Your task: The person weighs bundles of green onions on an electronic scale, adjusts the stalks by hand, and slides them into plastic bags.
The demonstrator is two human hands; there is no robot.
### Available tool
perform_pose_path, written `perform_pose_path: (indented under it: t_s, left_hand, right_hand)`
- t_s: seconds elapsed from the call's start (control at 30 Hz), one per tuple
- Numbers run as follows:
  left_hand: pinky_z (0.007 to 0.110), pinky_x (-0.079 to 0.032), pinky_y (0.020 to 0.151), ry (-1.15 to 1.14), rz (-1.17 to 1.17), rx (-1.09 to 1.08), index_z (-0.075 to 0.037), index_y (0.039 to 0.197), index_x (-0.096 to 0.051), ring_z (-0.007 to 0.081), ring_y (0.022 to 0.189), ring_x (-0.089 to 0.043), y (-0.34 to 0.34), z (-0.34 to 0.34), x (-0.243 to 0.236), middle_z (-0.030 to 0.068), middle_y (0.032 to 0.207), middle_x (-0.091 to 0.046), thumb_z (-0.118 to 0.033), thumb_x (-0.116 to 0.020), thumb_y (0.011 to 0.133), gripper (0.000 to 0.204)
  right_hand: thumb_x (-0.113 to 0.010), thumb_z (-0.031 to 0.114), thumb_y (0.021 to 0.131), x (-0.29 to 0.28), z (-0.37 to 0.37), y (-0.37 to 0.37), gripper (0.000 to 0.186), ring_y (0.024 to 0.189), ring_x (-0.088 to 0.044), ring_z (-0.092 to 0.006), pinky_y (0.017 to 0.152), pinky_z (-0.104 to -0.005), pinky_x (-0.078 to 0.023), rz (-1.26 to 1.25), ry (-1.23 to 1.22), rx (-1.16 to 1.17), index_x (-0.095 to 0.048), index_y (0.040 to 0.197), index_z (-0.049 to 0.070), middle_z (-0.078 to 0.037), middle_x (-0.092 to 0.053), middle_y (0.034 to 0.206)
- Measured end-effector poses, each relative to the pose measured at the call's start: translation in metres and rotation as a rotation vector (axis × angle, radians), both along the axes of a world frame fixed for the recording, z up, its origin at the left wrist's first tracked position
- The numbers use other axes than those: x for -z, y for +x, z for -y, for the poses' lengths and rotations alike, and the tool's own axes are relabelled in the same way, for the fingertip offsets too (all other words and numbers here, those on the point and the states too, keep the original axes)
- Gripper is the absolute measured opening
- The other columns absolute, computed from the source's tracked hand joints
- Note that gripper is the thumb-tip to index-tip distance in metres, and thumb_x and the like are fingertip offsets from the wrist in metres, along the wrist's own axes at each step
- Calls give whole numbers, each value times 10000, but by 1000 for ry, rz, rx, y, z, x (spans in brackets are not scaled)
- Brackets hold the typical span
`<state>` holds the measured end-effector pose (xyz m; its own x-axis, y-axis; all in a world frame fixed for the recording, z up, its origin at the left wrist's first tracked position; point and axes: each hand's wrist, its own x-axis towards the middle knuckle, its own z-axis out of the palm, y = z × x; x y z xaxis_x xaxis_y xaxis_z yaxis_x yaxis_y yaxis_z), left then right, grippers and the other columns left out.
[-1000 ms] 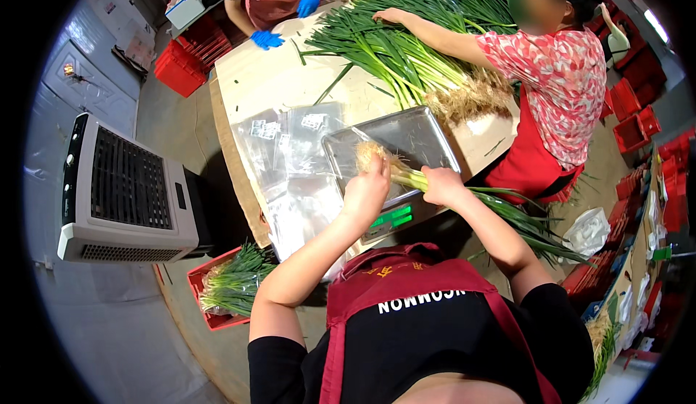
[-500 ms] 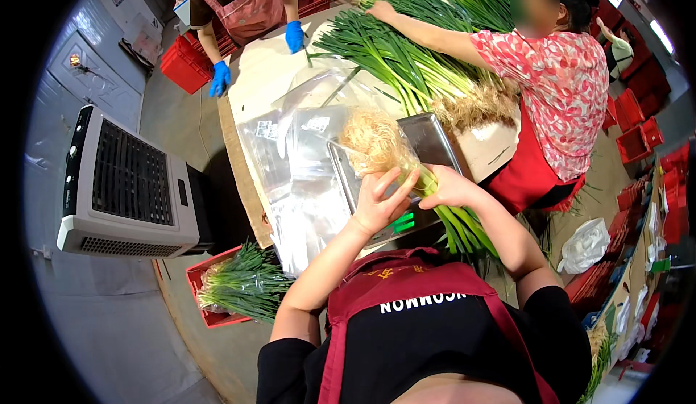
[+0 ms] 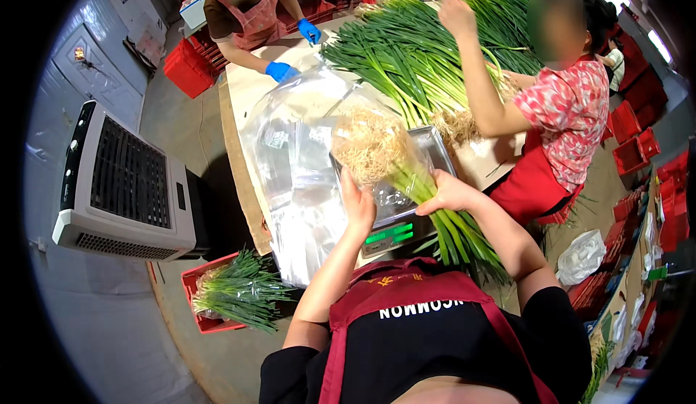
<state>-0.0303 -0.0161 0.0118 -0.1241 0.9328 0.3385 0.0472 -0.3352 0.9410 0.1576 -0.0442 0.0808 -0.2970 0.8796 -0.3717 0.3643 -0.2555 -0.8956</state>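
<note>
A bunch of green onions (image 3: 453,234) is in a clear plastic bag, its pale roots (image 3: 366,142) away from me and its green leaves toward my right arm. My right hand (image 3: 446,192) is closed around the stems. At the root end, my left hand (image 3: 357,201) cups the bag's left side, its fingertips partly hidden by it. Below the bunch is a scale with a metal tray (image 3: 440,149) and a lit green display (image 3: 388,237). Flat clear plastic bags (image 3: 297,186) lie left of the scale.
Loose green onions (image 3: 406,56) are heaped across the table's far side. One co-worker in blue gloves (image 3: 281,71) stands at the far left, another in a red-patterned shirt (image 3: 558,107) at the right. A red crate (image 3: 192,277) with bagged onions and an air cooler (image 3: 130,179) stand left.
My left hand's spread fingers have moved down and left to the bag's side. The bunch has tilted, its roots nearer me. One co-worker's gloved hand has reached the bags; the other co-worker's arm has risen.
</note>
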Motion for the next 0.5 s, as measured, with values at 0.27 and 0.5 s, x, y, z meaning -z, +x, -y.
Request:
perform_pose_path:
  t_s: [0.27, 0.5]
  left_hand:
    - [360, -384, 702, 493, -417, -41, -73, 904, -574, 288, 735, -524, -4, 0, 5, 91, 769, -563, -87, -566, 709, 196]
    - [373, -405, 632, 327, -366, 24, -54, 863, -568, 286, 725, -531, -1, -2, -17, 101, 787, -553, -224, -684, 678, 277]
  right_hand:
    - [-770, 84, 536, 18, -9, 2, 599, 798, -548, -147, 748, -274, -452, -124, 13, 49, -513, 1068, -13, -76, -592, 891]
    - [-745, 90, 523, 15, -6, 14, 685, 847, -560, -183, 793, -287, -447, -48, 134, -7, -473, 1143, -17, -118, -592, 946]
